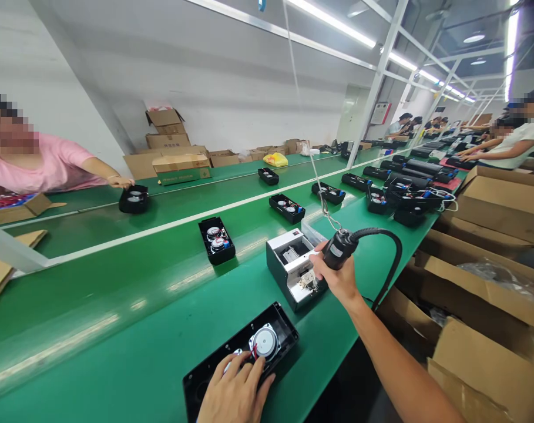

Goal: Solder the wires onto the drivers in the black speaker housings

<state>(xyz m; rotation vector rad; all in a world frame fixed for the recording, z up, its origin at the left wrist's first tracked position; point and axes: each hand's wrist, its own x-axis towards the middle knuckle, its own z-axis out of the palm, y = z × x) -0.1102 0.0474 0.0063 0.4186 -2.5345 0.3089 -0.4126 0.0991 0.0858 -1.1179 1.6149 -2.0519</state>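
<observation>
My left hand (234,390) reaches into a black speaker housing (286,323) on the green bench, its bent fingers over a round speaker that they mostly hide. Red wires lie at the fingertips. A second silver speaker (265,342) sits uncovered in the housing's far end. My right hand (339,276) is closed around a black electric screwdriver (336,249), which hangs from a coiled spring (323,200) and has a thick black cable. Its tip is over a box-shaped screw feeder (278,273) with an open top; whether the tip touches a screw cannot be made out.
Several black housings with speakers, such as this one (217,241), stand on the green conveyor (161,264). At the left, a person in a pink top touches another housing (134,200). Cardboard boxes (482,276) crowd the bench's right side. Other people work farther along.
</observation>
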